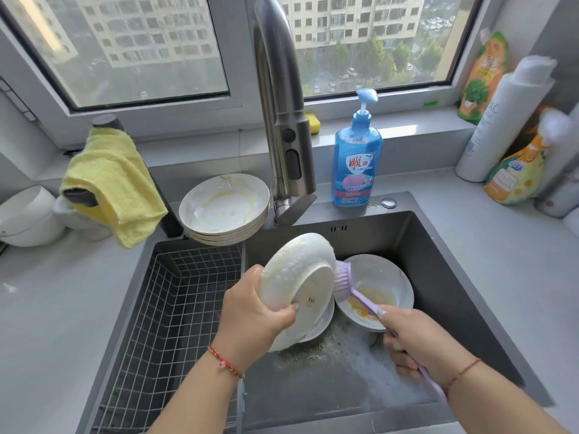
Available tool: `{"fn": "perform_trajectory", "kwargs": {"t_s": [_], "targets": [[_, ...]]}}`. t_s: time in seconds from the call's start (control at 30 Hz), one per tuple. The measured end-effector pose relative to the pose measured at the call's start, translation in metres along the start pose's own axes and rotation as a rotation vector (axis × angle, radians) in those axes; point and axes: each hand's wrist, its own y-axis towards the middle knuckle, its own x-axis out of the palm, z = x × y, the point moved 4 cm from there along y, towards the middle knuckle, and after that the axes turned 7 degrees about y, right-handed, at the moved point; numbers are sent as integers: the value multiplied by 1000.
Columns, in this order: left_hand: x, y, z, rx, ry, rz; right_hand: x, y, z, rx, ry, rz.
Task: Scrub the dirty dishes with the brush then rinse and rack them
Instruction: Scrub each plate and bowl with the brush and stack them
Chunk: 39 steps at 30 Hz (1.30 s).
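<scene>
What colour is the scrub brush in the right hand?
Light purple, handle and head alike; the brush shows in the head view, gripped by the right hand.

A wire rack (175, 296) fills the left of the sink (438, 261), with plates (372, 283) lying in the right part. Stacked plates (224, 208) sit on the far rim, left of the faucet (282, 120); a soap bottle (358, 164) stands right of it.

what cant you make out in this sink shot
All in the head view:
- Inside of the held plate: turned away, only its sudsy underside shows.
- Plate below: mostly hidden by the held plate and the left hand.
- Brush handle middle: covered by the right hand.
- Sink drain: under foam and dishes.
- White bowls at left: cut off by the frame edge.
- Bottles at right: blurred, labels unreadable.
</scene>
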Motion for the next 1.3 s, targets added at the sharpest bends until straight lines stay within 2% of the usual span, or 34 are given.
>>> {"fn": "perform_trajectory", "kwargs": {"t_s": [0.1, 0.23, 0.3, 0.43, 0.5, 0.57, 0.63, 0.7, 0.77, 0.87, 0.97, 1.03, 1.1, 1.3], "targets": [[2, 0, 0, 31, 45, -13, 1, -6, -33, -218, -144, 26], [7, 1, 0, -4, 78, -49, 23, -46, -65, -493, -466, -102], [10, 0, 3, 7, 103, -57, 32, -58, -69, -564, -653, -143], [9, -1, 1, 78, 80, -54, 13, -39, -67, -521, -663, -12], [4, -1, -3, 67, 37, -28, -4, -22, -58, -405, -565, 79], [-1, 0, -4, 32, -15, -6, -12, -9, -42, -234, -440, 99], [-4, 1, -3, 1, -72, 7, -11, -4, -27, -140, -358, 95], [-3, 1, -2, -18, -105, 14, -7, -7, -25, -166, -333, 101], [0, 2, -4, -37, -117, 14, 1, -16, -35, -313, -380, 86], [10, 1, -7, -113, -145, 0, 26, -42, -45, -587, -633, 39], [19, -1, -11, -206, -272, 32, 50, -55, -36, -646, -920, 64], [17, -3, -11, -214, -294, 48, 47, -52, -38, -639, -923, 104], [12, -4, -13, -184, -299, 44, 26, -36, -42, -594, -812, 139], [-5, -6, -24, -308, -626, 125, -7, -13, -17, -276, -525, 132]]}}
